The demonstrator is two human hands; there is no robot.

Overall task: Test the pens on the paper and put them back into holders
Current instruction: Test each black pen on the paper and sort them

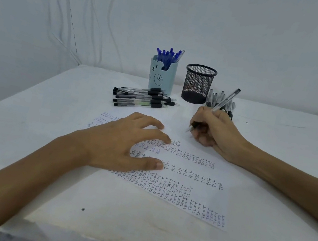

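**White paper under a writing hand**

Head view: the right hand [211,129] grips 1 clear pen [225,100], its tip down on the paper [194,191] lying on the table [51,102]. The left hand [115,146] presses the paper with spread, straight fingers. A blue bear holder [161,78] holds blue pens [168,55]. A black mesh holder [197,84] stands just beside it.

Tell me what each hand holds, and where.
Right hand grips a pen low on its barrel, near the tip. Left hand holds nothing; it rests on the paper.
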